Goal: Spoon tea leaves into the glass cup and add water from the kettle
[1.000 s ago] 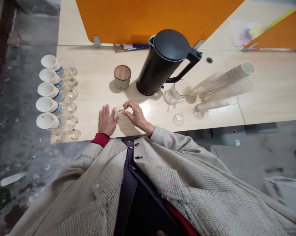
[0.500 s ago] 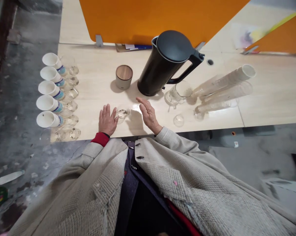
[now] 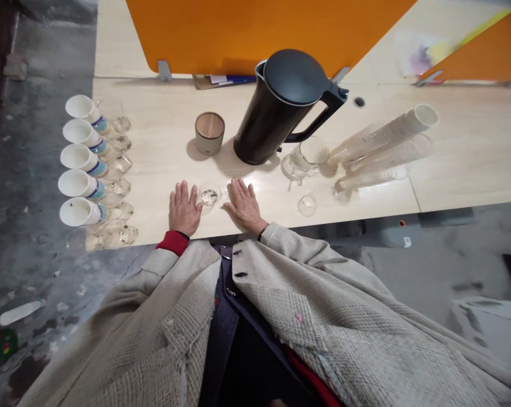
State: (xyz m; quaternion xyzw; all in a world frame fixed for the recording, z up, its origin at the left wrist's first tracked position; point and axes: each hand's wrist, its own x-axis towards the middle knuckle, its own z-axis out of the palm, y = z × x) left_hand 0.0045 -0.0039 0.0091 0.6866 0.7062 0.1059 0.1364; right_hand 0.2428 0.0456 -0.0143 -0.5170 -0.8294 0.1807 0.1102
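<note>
My left hand lies flat on the table with fingers stretched out and holds nothing. My right hand also rests palm down, its fingers spread. Between the two hands stands a small clear cup with dark bits at its bottom; the left thumb is close beside it, and I cannot tell whether it touches. Beyond the hands are a round grey canister with a wooden lid and a tall black kettle. Right of the right hand stands a small clear glass, with a glass pitcher behind it.
At the left edge runs a row of white paper cups beside a row of clear cups. Long stacks of clear cups lie on the right. An orange divider closes off the back, with papers under it.
My right hand has turned from a raised, sideways pose to lying palm down on the table, slightly further left. My left hand stays flat. The view has shifted slightly.
</note>
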